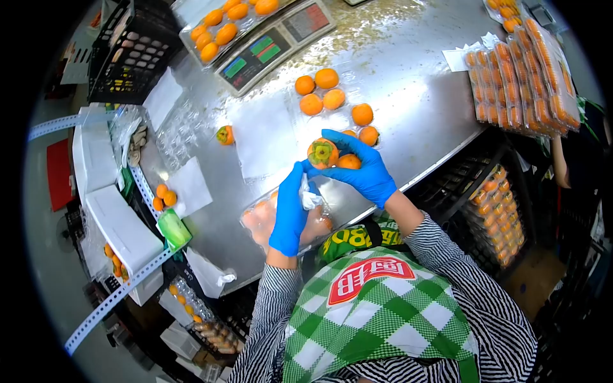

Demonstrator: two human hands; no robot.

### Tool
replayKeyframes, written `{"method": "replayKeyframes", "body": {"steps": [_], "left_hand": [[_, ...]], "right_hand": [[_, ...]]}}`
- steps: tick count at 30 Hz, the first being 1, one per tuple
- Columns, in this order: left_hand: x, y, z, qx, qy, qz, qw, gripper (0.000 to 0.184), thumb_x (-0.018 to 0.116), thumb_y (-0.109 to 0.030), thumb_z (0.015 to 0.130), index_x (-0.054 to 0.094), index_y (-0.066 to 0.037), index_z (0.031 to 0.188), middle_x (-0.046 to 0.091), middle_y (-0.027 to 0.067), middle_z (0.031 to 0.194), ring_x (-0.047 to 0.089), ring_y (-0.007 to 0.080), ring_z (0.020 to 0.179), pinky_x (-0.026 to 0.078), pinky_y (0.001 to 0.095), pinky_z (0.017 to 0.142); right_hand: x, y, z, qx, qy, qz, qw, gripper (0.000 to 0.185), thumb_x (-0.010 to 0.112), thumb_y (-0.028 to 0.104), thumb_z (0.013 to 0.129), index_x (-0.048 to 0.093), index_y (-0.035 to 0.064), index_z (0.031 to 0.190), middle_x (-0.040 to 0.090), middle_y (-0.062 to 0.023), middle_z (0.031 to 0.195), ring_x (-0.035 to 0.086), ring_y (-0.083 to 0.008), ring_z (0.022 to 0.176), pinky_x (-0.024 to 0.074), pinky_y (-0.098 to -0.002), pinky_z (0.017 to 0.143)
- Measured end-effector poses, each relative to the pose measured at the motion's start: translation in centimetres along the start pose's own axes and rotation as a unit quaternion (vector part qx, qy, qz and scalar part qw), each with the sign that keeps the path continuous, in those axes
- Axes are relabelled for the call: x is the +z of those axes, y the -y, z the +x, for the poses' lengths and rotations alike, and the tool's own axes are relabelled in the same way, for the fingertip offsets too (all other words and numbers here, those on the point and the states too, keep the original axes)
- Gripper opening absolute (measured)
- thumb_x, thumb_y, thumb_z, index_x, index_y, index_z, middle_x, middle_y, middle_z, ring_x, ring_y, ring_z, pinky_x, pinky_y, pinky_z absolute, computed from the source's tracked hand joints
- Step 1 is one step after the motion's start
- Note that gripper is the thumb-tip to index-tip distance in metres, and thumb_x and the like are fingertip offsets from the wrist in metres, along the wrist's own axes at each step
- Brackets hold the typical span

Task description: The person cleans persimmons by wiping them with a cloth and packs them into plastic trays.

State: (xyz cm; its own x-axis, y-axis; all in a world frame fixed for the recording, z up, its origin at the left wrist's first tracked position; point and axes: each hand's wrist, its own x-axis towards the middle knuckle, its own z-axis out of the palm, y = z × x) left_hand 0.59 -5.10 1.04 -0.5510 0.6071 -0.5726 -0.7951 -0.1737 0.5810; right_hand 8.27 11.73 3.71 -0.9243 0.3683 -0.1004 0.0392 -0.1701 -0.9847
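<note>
My left hand [290,214], in a blue glove, is closed around a crumpled white tissue [311,199], with its fingertips near an orange persimmon. The gloved right hand [367,169] grips that persimmon [322,153], its green calyx turned up. Another persimmon [348,161] shows beside it under the same hand. Beyond the hands, several persimmons [311,104] sit in a clear plastic tray. A covered pack of fruit [258,220] lies beneath my left hand at the table's near edge. One persimmon with green leaves [225,135] rests left of a white sheet [265,137].
A digital scale [274,48] stands at the back, a tray of persimmons [223,29] on it. Stacked fruit packs [520,80] fill the right end of the steel table [421,115]. At left are a black crate [131,51] and white boxes [118,223].
</note>
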Motion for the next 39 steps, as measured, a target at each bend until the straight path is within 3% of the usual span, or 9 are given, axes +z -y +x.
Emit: {"method": "replayKeyframes", "body": {"steps": [9,18,24,27,30,33,37,38,39], "left_hand": [[-0.8,-1.3,-1.9,-0.077,-0.018,-0.182,0.98,0.032,0.052,-0.031,0.093,0.056,-0.005,0.112,0.062,0.0061,0.09,0.058,0.0152,0.074,0.048,0.028,0.063],[-0.3,-1.1,-2.1,-0.064,-0.043,-0.159,0.984,0.029,0.051,-0.025,0.093,0.056,-0.004,0.113,0.062,0.0067,0.091,0.06,0.0156,0.077,0.049,0.0281,0.065],[-0.9,-1.3,-1.8,-0.047,0.034,-0.051,0.997,0.039,0.051,-0.024,0.093,0.05,0.002,0.122,0.061,0.0117,0.108,0.061,0.0192,0.09,0.051,0.0277,0.073],[2.1,-2.3,-2.8,-0.055,-0.094,-0.056,0.993,0.026,0.05,-0.024,0.094,0.057,-0.003,0.108,0.061,0.0066,0.085,0.059,0.0138,0.068,0.048,0.0256,0.06],[-0.6,-2.4,-2.3,-0.072,-0.02,-0.132,0.988,0.026,0.05,-0.025,0.094,0.057,-0.002,0.105,0.06,0.0054,0.081,0.056,0.0128,0.064,0.047,0.0247,0.058],[1.1,-3.3,-3.4,-0.03,-0.088,-0.072,0.993,0.028,0.051,-0.026,0.093,0.056,-0.002,0.108,0.059,0.0047,0.081,0.055,0.0121,0.064,0.046,0.024,0.057],[2.2,-4.6,-5.4,0.076,-0.118,-0.049,0.989,0.036,0.052,-0.025,0.093,0.053,-0.002,0.12,0.058,0.0047,0.09,0.056,0.0115,0.071,0.046,0.0235,0.06],[0.4,-4.6,-6.2,0.069,-0.079,0.016,0.994,0.042,0.056,-0.018,0.089,0.048,0.002,0.126,0.059,0.0103,0.11,0.058,0.0164,0.096,0.048,0.0261,0.082],[0.3,-4.9,-7.0,0.089,-0.065,0.043,0.993,0.043,0.057,-0.017,0.088,0.048,0.002,0.126,0.058,0.0106,0.112,0.058,0.017,0.099,0.047,0.0264,0.084]], "right_hand": [[3.0,0.9,-1.1,-0.077,0.02,-0.142,0.987,0.061,0.077,0.02,0.07,0.053,0.0073,0.125,0.061,-0.0116,0.104,0.06,-0.0218,0.095,0.0479,-0.0304,0.082],[3.3,0.2,-2.0,-0.026,-0.012,-0.043,0.999,0.048,0.072,0.023,0.078,0.057,0.0094,0.121,0.063,-0.0097,0.103,0.061,-0.0171,0.091,0.0484,-0.0289,0.082],[3.0,-0.2,-2.3,0.031,-0.027,-0.026,0.999,0.04,0.068,0.021,0.081,0.06,0.0103,0.118,0.064,-0.0085,0.107,0.06,-0.0149,0.096,0.0474,-0.0279,0.085],[2.8,0.2,-2.2,0.076,-0.004,-0.044,0.996,0.046,0.069,0.019,0.08,0.056,0.0117,0.124,0.063,-0.0083,0.11,0.059,-0.0153,0.098,0.0472,-0.0275,0.086],[3.3,1.1,-2.2,0.0,0.052,-0.035,0.998,0.055,0.071,0.017,0.078,0.051,0.0126,0.129,0.061,-0.0093,0.115,0.059,-0.0165,0.1,0.0472,-0.0285,0.087],[4.4,0.7,-1.8,-0.007,0.054,-0.012,0.998,0.062,0.072,0.016,0.076,0.046,0.0123,0.133,0.059,-0.0106,0.117,0.058,-0.018,0.103,0.0473,-0.03,0.088],[6.6,0.6,-0.6,-0.076,0.034,-0.052,0.995,0.062,0.073,0.017,0.075,0.048,0.0094,0.13,0.059,-0.0114,0.117,0.059,-0.0194,0.103,0.0471,-0.0305,0.089],[7.2,0.7,-0.8,-0.066,0.039,-0.059,0.995,0.061,0.074,0.017,0.075,0.049,0.0085,0.129,0.059,-0.011,0.117,0.059,-0.019,0.103,0.0472,-0.0301,0.089],[7.8,1.1,-1.0,-0.068,0.046,-0.089,0.993,0.061,0.074,0.017,0.074,0.049,0.0081,0.13,0.059,-0.0112,0.116,0.059,-0.0189,0.102,0.0476,-0.0304,0.088]]}}
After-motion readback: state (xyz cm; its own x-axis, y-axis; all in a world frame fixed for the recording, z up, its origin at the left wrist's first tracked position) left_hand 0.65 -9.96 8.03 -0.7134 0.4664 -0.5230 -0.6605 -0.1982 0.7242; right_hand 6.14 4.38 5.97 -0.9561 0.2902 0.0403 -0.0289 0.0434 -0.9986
